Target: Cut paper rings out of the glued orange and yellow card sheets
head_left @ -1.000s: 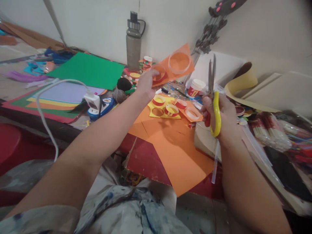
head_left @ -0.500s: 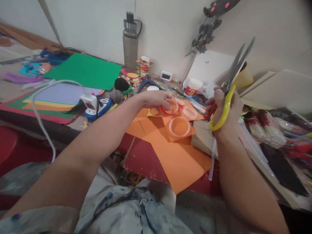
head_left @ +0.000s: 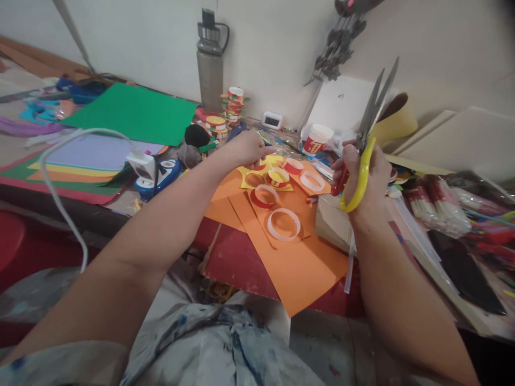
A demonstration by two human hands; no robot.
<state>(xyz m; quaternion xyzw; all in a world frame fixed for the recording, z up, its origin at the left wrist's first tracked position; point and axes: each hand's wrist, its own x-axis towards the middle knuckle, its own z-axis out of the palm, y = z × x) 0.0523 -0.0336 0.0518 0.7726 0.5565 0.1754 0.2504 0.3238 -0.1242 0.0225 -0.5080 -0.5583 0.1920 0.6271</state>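
Note:
My left hand (head_left: 250, 148) is over the back edge of a yellow card (head_left: 248, 180), forefinger out and the other fingers curled down by a red paper-cup ring. What they pinch, if anything, is hidden. Another cup ring (head_left: 278, 177) stands on this card. Nearer me, a red-and-white ring (head_left: 264, 197) and a white ring (head_left: 284, 225) rest on an orange piece, over larger orange sheets (head_left: 306, 268). My right hand (head_left: 364, 166), raised at the right, grips scissors (head_left: 359, 182) with yellow and red handles, their blades pointing up and slightly apart.
Behind stand a grey water bottle (head_left: 211, 75), a paper cup (head_left: 317, 139) and a small white clock (head_left: 272, 120). Coloured sheets (head_left: 132, 113) and a blue power strip (head_left: 159, 179) lie left. At the right are wrapped sticks (head_left: 434, 203) and a black phone-like slab (head_left: 466, 273).
My left hand has laid the orange piece with its two rings on the orange sheets, let go and moved back to the yellow card. The scissors in my right hand have tilted rightward.

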